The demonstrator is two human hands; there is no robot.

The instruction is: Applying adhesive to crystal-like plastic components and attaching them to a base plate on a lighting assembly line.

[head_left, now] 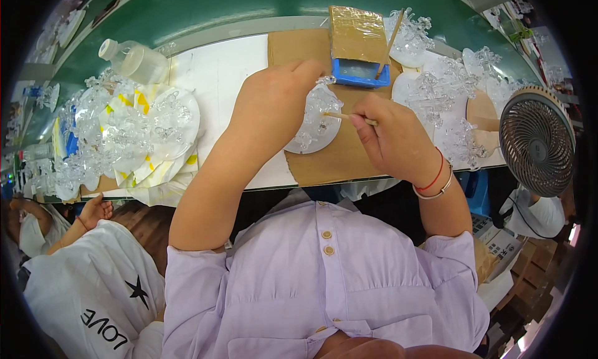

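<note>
Nearest the camera, a lilac buttoned shirt is seen, with both bare forearms rising from its short sleeves toward the bench. On the right wrist a red cord and a pale bangle are worn. The right hand is closed, its fingers pressed together and pinched around a thin wooden stick, which is pointed leftward. The stick's tip is laid against a clear glass ornament, a cluster of transparent leaf-like pieces seated on a round clear base. That ornament is gripped by the left hand from the left side, the fingers curled over its upper part; the thumb is hidden, so its hold cannot be told. The ornament is held just above a sheet of brown cardboard spread on the white bench top.

Just beyond the hands, a small blue tray is set on the cardboard, with a flat cardboard-wrapped block resting across it and a second stick leaned in it. To the right, more clear ornaments are stood on round bases, and a small round fan is placed at the bench edge. To the left, a heap of clear ornaments is piled on white and yellow paper, with a clear plastic bottle lying behind it. Farther still, a green belt is run along the bench.
</note>
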